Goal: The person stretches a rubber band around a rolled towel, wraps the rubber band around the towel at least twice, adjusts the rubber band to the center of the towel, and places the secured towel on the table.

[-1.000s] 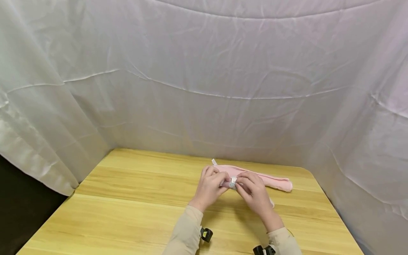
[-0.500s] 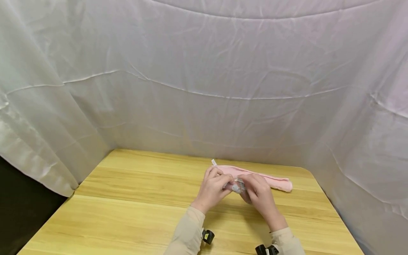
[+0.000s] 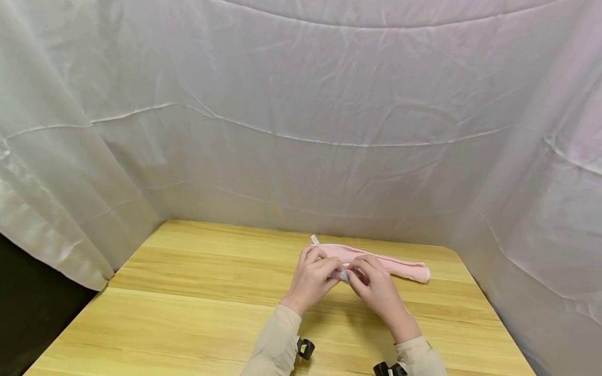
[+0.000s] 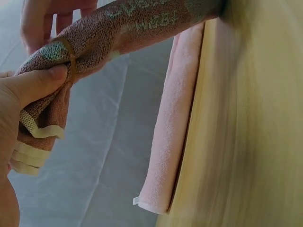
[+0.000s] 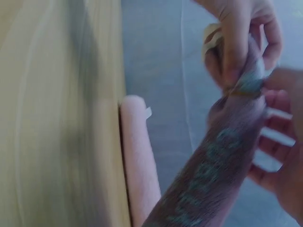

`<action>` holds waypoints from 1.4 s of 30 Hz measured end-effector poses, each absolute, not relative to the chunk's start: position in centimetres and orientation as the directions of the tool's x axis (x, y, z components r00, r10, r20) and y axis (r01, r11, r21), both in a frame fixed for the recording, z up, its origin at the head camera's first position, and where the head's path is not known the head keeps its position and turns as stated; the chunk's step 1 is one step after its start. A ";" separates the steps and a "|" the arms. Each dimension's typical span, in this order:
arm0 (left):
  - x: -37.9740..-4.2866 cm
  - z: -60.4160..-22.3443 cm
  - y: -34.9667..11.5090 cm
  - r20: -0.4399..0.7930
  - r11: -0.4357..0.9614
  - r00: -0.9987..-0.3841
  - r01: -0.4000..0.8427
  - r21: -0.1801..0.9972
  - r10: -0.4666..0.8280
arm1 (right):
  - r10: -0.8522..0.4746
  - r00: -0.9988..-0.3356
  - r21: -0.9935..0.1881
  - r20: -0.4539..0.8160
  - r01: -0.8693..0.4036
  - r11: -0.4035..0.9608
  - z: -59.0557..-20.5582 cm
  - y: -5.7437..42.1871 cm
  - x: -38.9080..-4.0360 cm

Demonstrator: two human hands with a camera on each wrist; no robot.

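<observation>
A rolled brownish-mauve towel (image 4: pixel 102 40) with pale green lettering is held up above the table between both hands. Round it, near its folded end, runs a thin tan rubber band (image 4: pixel 72 59). In the left wrist view my left hand (image 4: pixel 21 101) grips that end, its thumb lying against the towel beside the band. My right hand (image 5: pixel 286 137) is at the band's other side in the right wrist view, thumb and forefinger pinching at the band's edge. The head view shows my left hand (image 3: pixel 311 277) and right hand (image 3: pixel 376 287) close together, hiding most of the towel.
Behind the hands a pink rolled towel (image 3: pixel 409 269) with a white tag (image 3: pixel 314 239) lies on the wooden table (image 3: pixel 188 303). A pale grey curtain (image 3: pixel 301 172) hangs along the table's back and sides.
Half a second ago my right hand moved a little right and down, showing more of the mauve towel. Now it is back close to the left hand. The pink towel stays put.
</observation>
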State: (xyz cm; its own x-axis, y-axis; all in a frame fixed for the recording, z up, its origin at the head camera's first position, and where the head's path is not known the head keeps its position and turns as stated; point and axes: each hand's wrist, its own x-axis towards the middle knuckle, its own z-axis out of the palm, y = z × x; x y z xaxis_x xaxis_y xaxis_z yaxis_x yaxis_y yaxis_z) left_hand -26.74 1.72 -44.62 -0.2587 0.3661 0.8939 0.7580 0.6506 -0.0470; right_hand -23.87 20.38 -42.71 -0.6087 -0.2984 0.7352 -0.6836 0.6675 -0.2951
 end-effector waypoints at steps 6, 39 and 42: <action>-26.8 -45.0 1.7 0.899 0.678 -0.219 0.727 -0.109 0.380 | -0.220 -0.743 -0.389 0.632 -0.549 0.740 -41.5 19.1 -22.7; -26.6 -45.0 3.0 0.858 0.592 -0.306 0.806 0.002 0.413 | 0.157 -0.972 -0.983 0.174 -0.162 0.087 -42.3 19.0 -23.0; -26.4 -45.1 3.2 0.834 0.581 -0.330 0.814 0.013 0.443 | 0.262 -0.908 -0.916 0.326 -0.236 0.323 -42.7 19.0 -23.1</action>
State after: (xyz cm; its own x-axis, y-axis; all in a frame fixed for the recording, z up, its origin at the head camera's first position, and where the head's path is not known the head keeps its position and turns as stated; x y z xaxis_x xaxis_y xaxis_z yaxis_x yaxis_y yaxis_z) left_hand -26.43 3.22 -45.09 -0.3297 0.4428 0.8338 0.8138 0.5810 0.0133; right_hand -23.15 19.03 -42.70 -0.9081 0.2623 0.3265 -0.2360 0.3234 -0.9163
